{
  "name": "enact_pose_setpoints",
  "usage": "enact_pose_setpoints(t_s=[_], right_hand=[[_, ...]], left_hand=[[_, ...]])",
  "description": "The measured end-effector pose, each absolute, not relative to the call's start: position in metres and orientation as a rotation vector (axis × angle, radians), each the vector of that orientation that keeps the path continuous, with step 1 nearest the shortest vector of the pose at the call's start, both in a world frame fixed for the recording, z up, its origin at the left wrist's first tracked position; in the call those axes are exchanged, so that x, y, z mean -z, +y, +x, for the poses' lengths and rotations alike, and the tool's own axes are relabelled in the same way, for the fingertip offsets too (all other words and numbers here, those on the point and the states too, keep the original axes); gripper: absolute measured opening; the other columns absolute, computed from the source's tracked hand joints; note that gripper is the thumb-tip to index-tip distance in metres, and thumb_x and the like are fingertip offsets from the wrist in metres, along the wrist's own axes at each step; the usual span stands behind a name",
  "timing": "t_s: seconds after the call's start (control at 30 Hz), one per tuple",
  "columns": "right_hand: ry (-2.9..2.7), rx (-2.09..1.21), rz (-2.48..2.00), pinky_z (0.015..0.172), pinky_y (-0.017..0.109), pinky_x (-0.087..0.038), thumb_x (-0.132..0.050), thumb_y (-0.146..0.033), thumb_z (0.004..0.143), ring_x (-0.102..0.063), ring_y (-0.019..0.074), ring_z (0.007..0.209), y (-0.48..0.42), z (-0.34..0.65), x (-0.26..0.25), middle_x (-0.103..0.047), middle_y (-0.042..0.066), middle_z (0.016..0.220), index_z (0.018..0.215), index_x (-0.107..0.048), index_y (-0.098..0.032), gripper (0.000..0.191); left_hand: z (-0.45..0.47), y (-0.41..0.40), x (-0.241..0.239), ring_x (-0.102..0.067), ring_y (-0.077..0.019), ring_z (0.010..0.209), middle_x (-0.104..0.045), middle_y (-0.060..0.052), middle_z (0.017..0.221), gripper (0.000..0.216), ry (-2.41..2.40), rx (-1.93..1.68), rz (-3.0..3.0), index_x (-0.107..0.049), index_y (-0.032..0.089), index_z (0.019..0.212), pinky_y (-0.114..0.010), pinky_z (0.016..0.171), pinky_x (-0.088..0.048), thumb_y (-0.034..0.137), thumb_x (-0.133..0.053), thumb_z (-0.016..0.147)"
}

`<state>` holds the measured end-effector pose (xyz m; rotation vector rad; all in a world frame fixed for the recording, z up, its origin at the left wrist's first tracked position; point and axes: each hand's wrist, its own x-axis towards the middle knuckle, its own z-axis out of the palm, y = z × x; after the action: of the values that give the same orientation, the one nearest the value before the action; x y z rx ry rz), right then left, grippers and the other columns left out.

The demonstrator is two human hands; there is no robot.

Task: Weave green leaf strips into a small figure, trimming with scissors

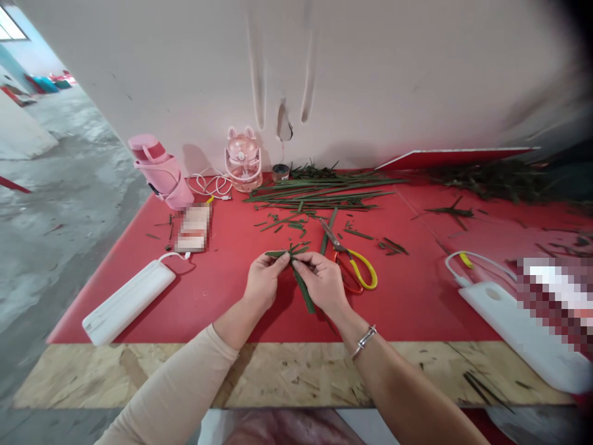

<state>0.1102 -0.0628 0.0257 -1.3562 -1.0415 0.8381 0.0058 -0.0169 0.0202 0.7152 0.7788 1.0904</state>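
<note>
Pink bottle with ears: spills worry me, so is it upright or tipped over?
Upright: the pink bottle with ears stands base-down on the red tabletop, its ears pointing up.

Pink bottle (162, 174) stands at back left of red desk (194, 312), near the wall (185, 80). Clear pink jug (243, 167) with ears is to its right, loose white cable (207, 184) between. White power bank (128, 303) lies front left, short cord (172, 254) runs to pixelated item. Second power bank (521, 330) is at right, partly over bare wood strip (171, 374). Wall has a hole (284, 123). Gray floor (88, 130) and window (12, 23) show off left.
</note>
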Motion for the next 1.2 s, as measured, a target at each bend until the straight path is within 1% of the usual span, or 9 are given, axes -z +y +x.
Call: enact_pose_setpoints(t_s=[0.13,0.3,0.47,0.73,0.87,0.93,1.07,1.13,1.2], right_hand=[[-1.052,-0.702,-1.356,0.059,0.026,-0.048,-0.06,-0.031,0.075,-0.057,0.0144,0.066,-0.064,0.111,-0.028,-0.061,0.002,0.076,0.083,-0.06,-0.02,0.014],[-0.905,-0.706,-1.301,0.059,0.024,-0.047,-0.062,-0.033,0.074,-0.055,0.0136,0.074,-0.06,0.121,-0.026,-0.057,0.003,0.091,0.103,-0.05,-0.022,0.033],[-1.054,-0.819,-1.324,0.065,0.027,-0.046,-0.058,-0.033,0.077,-0.056,0.014,0.068,-0.058,0.125,-0.024,-0.062,0.002,0.074,0.079,-0.062,-0.018,0.016],[-1.022,-0.765,-1.359,0.057,0.024,-0.044,-0.058,-0.031,0.077,-0.053,0.0122,0.059,-0.061,0.121,-0.031,-0.06,0.0,0.066,0.074,-0.062,-0.017,0.015],[-0.897,-0.864,-1.323,0.058,0.024,-0.044,-0.062,-0.032,0.073,-0.054,0.0117,0.058,-0.057,0.124,-0.025,-0.062,0.0,0.066,0.075,-0.062,-0.016,0.016],[-0.874,-0.88,-1.318,0.057,0.024,-0.044,-0.063,-0.033,0.072,-0.054,0.0116,0.057,-0.055,0.127,-0.024,-0.062,0.0,0.066,0.075,-0.062,-0.016,0.017],[-1.052,-0.795,-1.381,0.059,0.025,-0.044,-0.056,-0.033,0.078,-0.055,0.013,0.06,-0.057,0.133,-0.025,-0.064,0.001,0.069,0.078,-0.064,-0.017,0.018],[-1.211,-0.687,-1.445,0.061,0.025,-0.044,-0.054,-0.031,0.08,-0.056,0.0142,0.064,-0.058,0.134,-0.026,-0.065,0.002,0.071,0.078,-0.065,-0.018,0.018],[-1.328,-0.579,-1.522,0.06,0.025,-0.042,-0.056,-0.031,0.079,-0.056,0.0146,0.063,-0.06,0.134,-0.025,-0.064,0.002,0.068,0.075,-0.066,-0.018,0.017]], left_hand=[[0.006,-0.016,-0.025,-0.057,-0.0071,0.064,-0.065,0.0,0.069,0.02,0.722,-1.051,0.58,-0.064,0.014,0.07,-0.02,0.065,-0.044,0.022,-0.076,0.057],[0.001,-0.015,-0.022,-0.054,-0.0042,0.055,-0.062,0.003,0.065,0.02,0.685,-0.926,0.459,-0.062,0.015,0.076,-0.016,0.056,-0.044,0.023,-0.074,0.062],[0.001,-0.017,-0.021,-0.057,-0.0059,0.055,-0.063,0.002,0.068,0.023,0.673,-0.837,0.459,-0.061,0.016,0.079,-0.016,0.052,-0.044,0.026,-0.074,0.063],[0.004,-0.02,-0.027,-0.053,-0.0047,0.053,-0.062,0.001,0.062,0.022,0.672,-0.796,0.573,-0.066,0.012,0.076,-0.015,0.052,-0.043,0.022,-0.075,0.059],[0.004,-0.019,-0.026,-0.054,-0.006,0.056,-0.062,0.0,0.067,0.027,0.771,-0.815,0.655,-0.066,0.012,0.079,-0.018,0.056,-0.045,0.027,-0.075,0.059],[0.003,-0.017,-0.023,-0.056,-0.0079,0.061,-0.061,-0.001,0.072,0.032,0.884,-0.876,0.716,-0.063,0.015,0.088,-0.02,0.057,-0.046,0.031,-0.072,0.062],[-0.004,-0.012,-0.024,-0.057,-0.015,0.091,-0.059,-0.006,0.098,0.038,1.075,-1.231,1.103,-0.055,0.02,0.108,-0.027,0.074,-0.047,0.035,-0.061,0.074],[-0.009,-0.011,-0.027,-0.053,-0.0174,0.101,-0.057,-0.008,0.106,0.03,1.102,-1.331,1.51,-0.06,0.02,0.103,-0.032,0.085,-0.043,0.033,-0.058,0.076],[-0.014,-0.01,-0.032,-0.052,-0.0183,0.099,-0.058,-0.007,0.1,0.022,1.07,-1.272,1.911,-0.066,0.021,0.095,-0.035,0.088,-0.04,0.031,-0.059,0.076]])
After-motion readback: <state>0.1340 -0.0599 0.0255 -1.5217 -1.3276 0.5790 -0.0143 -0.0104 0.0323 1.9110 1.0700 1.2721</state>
